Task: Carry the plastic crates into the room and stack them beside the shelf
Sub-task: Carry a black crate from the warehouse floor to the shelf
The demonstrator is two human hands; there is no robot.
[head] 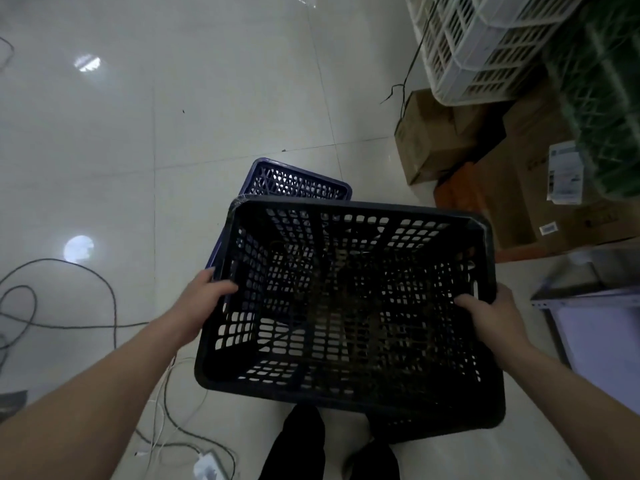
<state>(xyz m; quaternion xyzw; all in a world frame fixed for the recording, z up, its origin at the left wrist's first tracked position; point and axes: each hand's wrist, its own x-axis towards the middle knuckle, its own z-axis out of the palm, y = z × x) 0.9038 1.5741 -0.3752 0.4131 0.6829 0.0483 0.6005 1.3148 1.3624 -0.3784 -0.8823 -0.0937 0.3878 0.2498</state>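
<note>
You hold the black perforated plastic crate (346,306) with both hands, its open top facing you. Your left hand (211,292) grasps the left rim, fingers curled over the edge into the crate. Your right hand (495,317) grasps the right rim, thumb hooked inside. The crate hangs above the glossy pale tiled floor (207,98), in front of your legs. It sits over a blue perforated plastic crate (298,181), whose far end shows past the black rim; you cannot tell whether the two touch. The grey metal shelf (588,306) stands just to the right of your right hand. Brown cardboard boxes (433,140) lie farther ahead on the right, with white slotted plastic crates (485,46) stacked beyond them. Grey cables (69,306) trail across the floor on your left.
</note>
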